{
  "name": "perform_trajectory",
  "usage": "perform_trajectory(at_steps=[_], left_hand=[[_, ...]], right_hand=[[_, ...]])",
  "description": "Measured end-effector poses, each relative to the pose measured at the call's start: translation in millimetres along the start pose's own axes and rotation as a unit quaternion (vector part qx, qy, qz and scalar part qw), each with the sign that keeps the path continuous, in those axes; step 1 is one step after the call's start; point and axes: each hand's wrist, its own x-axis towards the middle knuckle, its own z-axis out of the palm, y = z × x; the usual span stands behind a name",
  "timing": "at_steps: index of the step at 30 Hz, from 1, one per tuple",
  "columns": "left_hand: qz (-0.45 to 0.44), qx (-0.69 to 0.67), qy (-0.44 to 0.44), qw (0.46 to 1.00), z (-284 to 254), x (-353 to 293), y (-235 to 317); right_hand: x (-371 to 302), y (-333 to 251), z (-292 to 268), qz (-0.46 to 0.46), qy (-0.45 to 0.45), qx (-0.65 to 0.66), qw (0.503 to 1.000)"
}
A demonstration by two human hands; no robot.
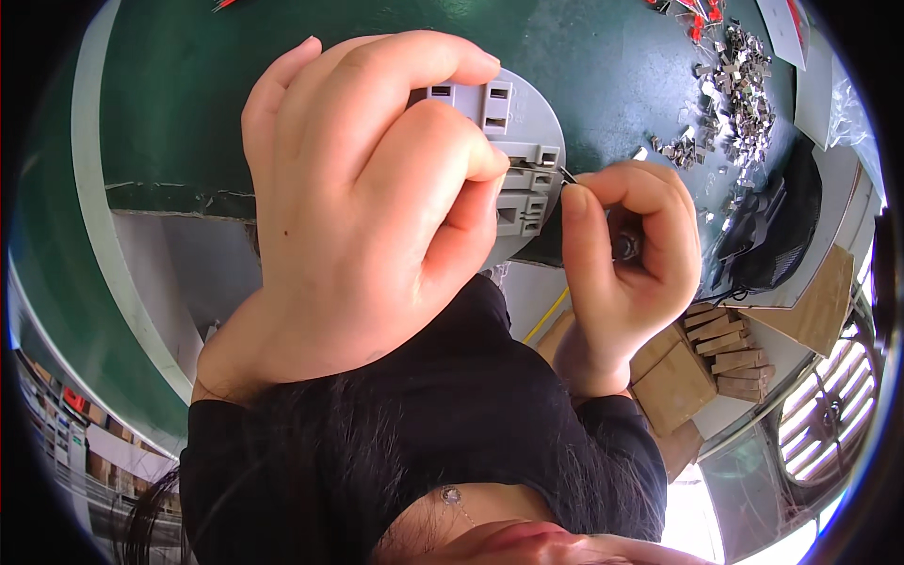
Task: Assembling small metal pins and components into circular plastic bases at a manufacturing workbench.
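Left hand (348,207) curls over the grey slotted fixture (537,118) at the table's (621,66) near edge, grip not discernible; the nearer right hand (640,292) pinches, thumb to index, a slim dark piece (567,175) at the fixture's right rim, axis pointing away leftward.

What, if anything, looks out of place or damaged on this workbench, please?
The small metal pieces lie in a loose, uncontained heap on the green table, whose near edge looks chipped at the left.
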Motion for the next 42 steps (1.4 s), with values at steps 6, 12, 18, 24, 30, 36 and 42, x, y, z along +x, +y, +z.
perform_trajectory(at_steps=[6, 12, 18, 24, 30, 36, 42], left_hand=[[0.01, -0.003, 0.015, 1.0, 1.8, -1.0, -2.5], [0.019, -0.004, 0.021, 1.0, 3.2, -2.7, -4.6], [0.014, -0.012, 0.027, 0.999, 4.5, -2.7, -4.3], [-0.001, 0.033, -0.036, 0.999, -9.2, 8.7, 11.6], [0.008, 0.024, -0.019, 1.0, -3.6, 5.9, 5.9], [-0.01, 0.01, 0.005, 1.0, -1.9, 2.3, 1.3], [-0.013, -0.016, 0.034, 0.999, 2.5, -3.0, -1.8]], right_hand=[[-1.9, 2.9, 3.0, -0.001, 0.0, 0.022, 1.0], [-3.3, 0.6, 5.1, 0.012, 0.002, 0.033, 0.999], [-5.4, -1.2, 7.0, 0.032, -0.001, 0.04, 0.999], [2.4, -2.8, 5.5, -0.083, -0.018, -0.108, 0.991], [41.0, -6.7, -17.3, -0.357, -0.117, -0.298, 0.877], [68.5, -55.8, -27.8, -0.33, -0.358, -0.406, 0.773], [57.4, -37.0, -31.1, -0.206, -0.306, -0.288, 0.884]])
